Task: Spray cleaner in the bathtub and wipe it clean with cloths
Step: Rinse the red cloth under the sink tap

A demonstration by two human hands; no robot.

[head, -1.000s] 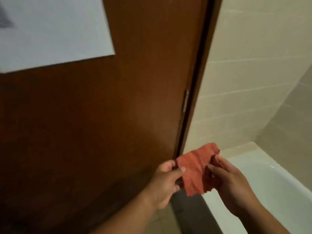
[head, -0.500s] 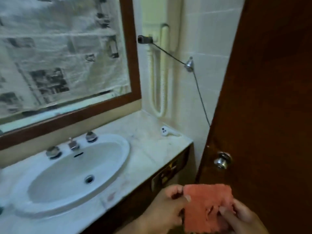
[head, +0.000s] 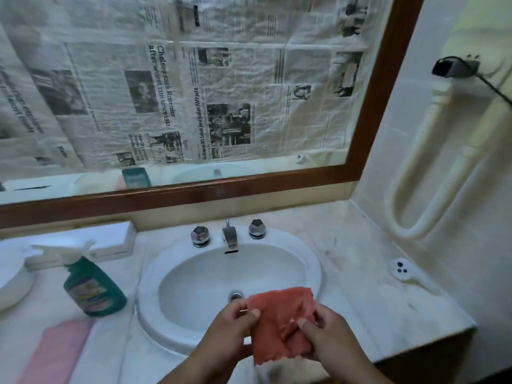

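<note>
A small orange-red cloth (head: pixel 279 314) is held up over the front of a white sink (head: pixel 310 261). My left hand (head: pixel 230 331) pinches its left edge between thumb and fingers. My right hand (head: pixel 329 339) grips its right side, thumb on the front. A green spray bottle (head: pixel 94 289) with a white trigger stands on the marble counter (head: pixel 365 273) left of the sink. A pink cloth (head: pixel 58 347) lies flat on the counter in front of the bottle. The bathtub is out of view.
A chrome tap (head: pixel 230 236) with two knobs sits behind the basin. A newspaper-covered mirror (head: pixel 194 92) fills the wall above. A white box (head: pixel 110 239) and a white bowl (head: pixel 11 281) sit at left. A wall hair dryer hose (head: pixel 432 173) hangs at right, above a small white device (head: pixel 401 270).
The view has swung left from the bathtub and door to the sink counter. Both hands have kept hold of the orange-red cloth, which now hangs over the basin.
</note>
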